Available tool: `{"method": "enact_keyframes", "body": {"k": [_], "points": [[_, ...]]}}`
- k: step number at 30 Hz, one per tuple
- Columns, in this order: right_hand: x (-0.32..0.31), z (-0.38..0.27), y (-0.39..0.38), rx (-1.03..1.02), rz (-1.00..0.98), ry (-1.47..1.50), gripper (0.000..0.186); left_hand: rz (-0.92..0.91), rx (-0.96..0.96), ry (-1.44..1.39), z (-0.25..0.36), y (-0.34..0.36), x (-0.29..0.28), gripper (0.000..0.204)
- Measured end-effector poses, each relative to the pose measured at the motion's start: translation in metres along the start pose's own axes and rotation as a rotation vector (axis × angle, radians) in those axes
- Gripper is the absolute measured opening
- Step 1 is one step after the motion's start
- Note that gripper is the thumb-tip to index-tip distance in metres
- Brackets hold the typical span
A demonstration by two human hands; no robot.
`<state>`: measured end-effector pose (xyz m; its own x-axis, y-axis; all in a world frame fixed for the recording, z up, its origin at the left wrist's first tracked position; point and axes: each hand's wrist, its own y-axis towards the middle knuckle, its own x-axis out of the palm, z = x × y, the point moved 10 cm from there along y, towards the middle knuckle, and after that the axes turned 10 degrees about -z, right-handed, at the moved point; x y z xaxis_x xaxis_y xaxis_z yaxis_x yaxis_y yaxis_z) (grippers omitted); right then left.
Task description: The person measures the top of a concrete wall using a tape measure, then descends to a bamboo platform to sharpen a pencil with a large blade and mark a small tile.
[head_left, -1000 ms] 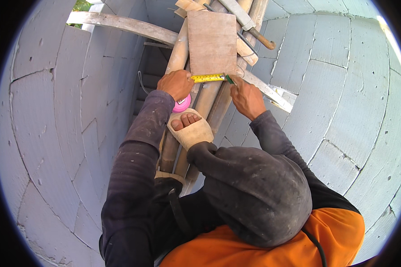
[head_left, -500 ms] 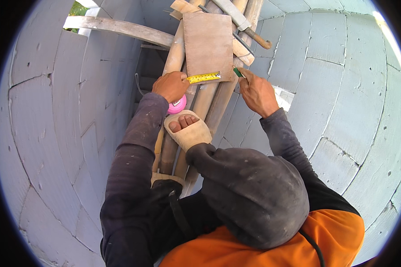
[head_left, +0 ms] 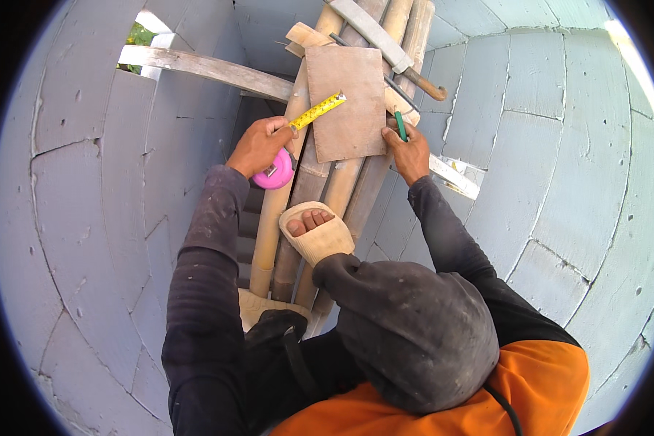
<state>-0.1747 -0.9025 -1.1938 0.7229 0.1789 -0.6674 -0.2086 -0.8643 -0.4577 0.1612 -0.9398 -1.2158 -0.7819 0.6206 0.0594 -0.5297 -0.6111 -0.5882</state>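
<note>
In my left hand (head_left: 258, 147) is a pink tape measure (head_left: 275, 171). A short length of its yellow blade (head_left: 317, 111) sticks out, slanting up over a thin brown board (head_left: 346, 87). The blade tip lies above the board's middle. My right hand (head_left: 410, 151) has a green pencil-like marking tool (head_left: 400, 126) between its fingers, and its thumb touches the board's lower right edge. The board rests on several bamboo poles (head_left: 272, 225). My sandalled foot (head_left: 317, 232) stands on the poles below the board.
A machete (head_left: 378, 33) with a wooden handle lies beyond the board, near split bamboo pieces (head_left: 309, 35). A pale wooden plank (head_left: 211, 65) extends left from the poles. Grey block walls (head_left: 545, 160) rise on both sides, with an opening (head_left: 458, 174) at right.
My left hand has drawn back left from the board, and the blade has swung from nearly level to slanting upward. My right hand has come to the board's edge, the green tool now upright.
</note>
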Motion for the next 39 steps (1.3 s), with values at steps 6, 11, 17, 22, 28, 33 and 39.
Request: {"method": "enact_keyframes", "body": {"k": [6,11,17,22,28,33,39], "points": [[0.012,-0.003,0.007,-0.041,-0.014,0.039,0.049,0.07,0.086,0.061,0.006,0.0,-0.04,0.028],[0.017,0.011,0.009,-0.023,-0.187,0.217,0.042,0.055,0.045,0.082,0.005,-0.007,-0.046,0.029],[0.015,0.037,-0.004,0.029,-0.292,0.299,0.033,0.036,0.071,0.129,0.005,0.002,-0.04,0.028],[0.02,0.018,-0.021,0.09,-0.345,0.158,0.039,0.035,0.057,0.112,-0.007,0.011,-0.029,0.028],[0.018,-0.001,-0.042,-0.022,-0.185,-0.085,0.04,0.023,-0.049,0.142,-0.017,0.016,-0.024,0.027],[0.024,0.012,-0.039,0.041,-0.193,0.007,0.042,-0.031,-0.051,0.069,-0.031,0.024,-0.022,0.025],[0.019,0.006,-0.036,0.03,-0.213,-0.093,0.043,-0.075,-0.083,0.161,-0.03,0.034,-0.027,0.026]]}}
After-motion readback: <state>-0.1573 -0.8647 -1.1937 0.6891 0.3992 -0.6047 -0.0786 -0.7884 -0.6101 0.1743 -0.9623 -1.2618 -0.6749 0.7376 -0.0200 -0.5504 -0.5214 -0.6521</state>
